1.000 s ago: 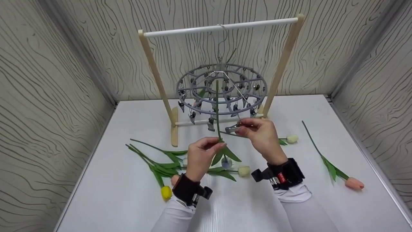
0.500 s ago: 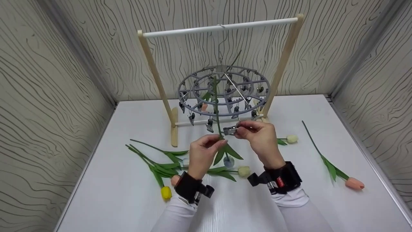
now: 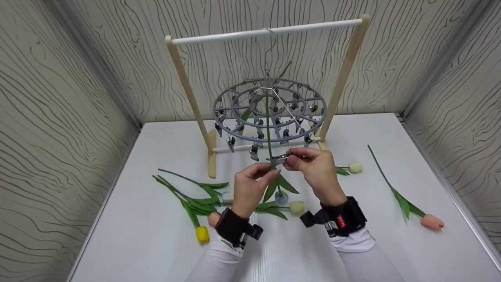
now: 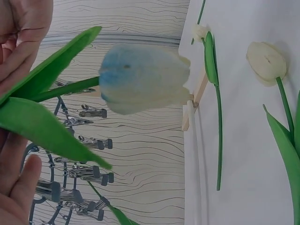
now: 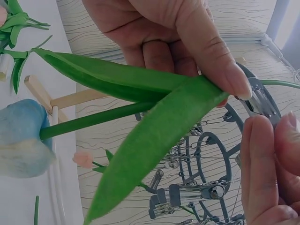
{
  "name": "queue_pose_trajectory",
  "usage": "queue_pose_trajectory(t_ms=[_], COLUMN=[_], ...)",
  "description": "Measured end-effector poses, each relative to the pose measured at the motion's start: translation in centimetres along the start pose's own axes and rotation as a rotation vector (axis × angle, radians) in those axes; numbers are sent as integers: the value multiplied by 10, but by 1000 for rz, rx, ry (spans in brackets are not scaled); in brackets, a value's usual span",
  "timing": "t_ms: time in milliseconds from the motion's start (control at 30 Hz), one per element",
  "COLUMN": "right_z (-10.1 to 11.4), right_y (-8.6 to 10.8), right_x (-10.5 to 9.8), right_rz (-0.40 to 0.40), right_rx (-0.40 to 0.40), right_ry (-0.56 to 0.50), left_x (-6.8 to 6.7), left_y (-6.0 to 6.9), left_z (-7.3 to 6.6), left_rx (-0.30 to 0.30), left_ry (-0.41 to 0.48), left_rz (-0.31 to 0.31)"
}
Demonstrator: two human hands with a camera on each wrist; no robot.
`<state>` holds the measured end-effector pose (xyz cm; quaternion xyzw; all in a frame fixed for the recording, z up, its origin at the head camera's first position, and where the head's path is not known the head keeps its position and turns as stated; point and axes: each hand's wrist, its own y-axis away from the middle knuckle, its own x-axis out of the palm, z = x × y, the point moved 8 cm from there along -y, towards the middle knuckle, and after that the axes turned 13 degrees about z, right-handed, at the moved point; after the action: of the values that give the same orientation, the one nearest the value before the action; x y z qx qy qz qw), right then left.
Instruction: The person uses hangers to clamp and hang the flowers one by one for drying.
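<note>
My left hand (image 3: 252,190) pinches the stem of a blue-and-white tulip (image 3: 281,197) just above its leaves, with the flower head hanging down and the stem (image 3: 268,121) pointing up before the round grey rack (image 3: 240,137). Between thumb and fingers, my right hand (image 3: 319,172) holds a metal clip (image 3: 279,159) on the rack's front edge. In the right wrist view the clip (image 5: 262,104) meets the stem beside the left thumb; whether its jaws are closed on the stem I cannot tell. The tulip's blue-white head (image 4: 143,77) fills the middle of the left wrist view.
A wooden stand (image 3: 188,90) with a white bar (image 3: 313,27) carries the rack, from which several clips hang. On the white table (image 3: 129,239) lie a yellow tulip (image 3: 202,234), a pink one (image 3: 431,222) at right, and white ones (image 3: 296,208), (image 3: 355,168).
My left hand has moved slightly right with the tulip, bringing its stem to the clip. My right hand has lowered a little with the clip, and the rack has swayed.
</note>
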<state>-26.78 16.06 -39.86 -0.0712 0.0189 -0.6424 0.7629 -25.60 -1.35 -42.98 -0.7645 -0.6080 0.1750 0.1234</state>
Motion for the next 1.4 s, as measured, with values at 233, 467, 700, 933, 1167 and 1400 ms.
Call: queue_pose_trajectory(t_ms=[233, 467, 700, 933, 1167, 1400], right_z=[0, 0, -6, -15, -19, -21], right_y=[-1, -1, -4, -8, -13, -19], right_x=[1, 4, 5, 7, 3, 0], right_rz=[7, 33, 45, 70, 91, 139], right_rx=[2, -4, 10, 13, 23, 47], right_ry=[11, 15, -4, -32, -23, 19], left_x=[1, 0, -1, 1, -1, -12], left_y=[0, 1, 1, 1, 7, 18], left_z=[-1, -2, -2, 7, 19, 30], left_rx=[3, 20, 20, -25, -99, -167], left_ry=[-19, -43, -52, -44, -75, -113], left_rz=[3, 3, 6, 44, 91, 102])
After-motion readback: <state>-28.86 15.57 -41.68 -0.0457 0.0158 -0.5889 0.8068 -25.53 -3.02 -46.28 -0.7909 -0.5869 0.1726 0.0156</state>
